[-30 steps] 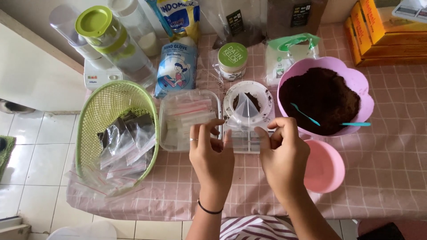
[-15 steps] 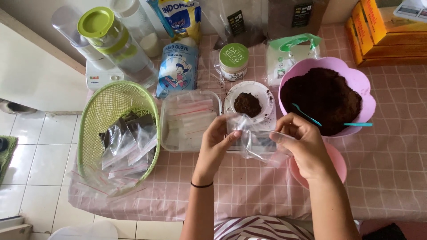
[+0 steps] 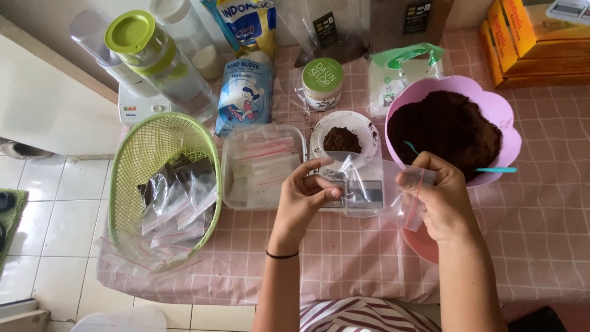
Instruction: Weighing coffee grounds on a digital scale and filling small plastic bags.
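Note:
My left hand (image 3: 304,195) hovers over a small digital scale (image 3: 350,193), fingers loosely curled beside a clear funnel (image 3: 356,175) lying there. My right hand (image 3: 439,200) grips a small clear zip bag (image 3: 413,200) with a red seal line, held just left of the pink bowl's near edge. A small white dish (image 3: 369,132) holding a heap of dark brown powder stands behind the scale. The big purple bowl (image 3: 501,114) is full of the same dark powder, with a teal spoon (image 3: 491,169) stuck in it.
A clear tray of unfilled zip bags (image 3: 261,165) lies left of the scale. A green basket (image 3: 150,154) at the left holds several filled bags. Behind stand a blender jug (image 3: 157,58), a glove packet (image 3: 246,98), a green-lidded jar (image 3: 322,83) and orange boxes (image 3: 528,43). A pink bowl (image 3: 421,243) sits under my right hand.
My hands, earlier close together on the bag with the funnel over the dish, have moved apart. The right hand carried the bag to the right and the dish's powder is uncovered.

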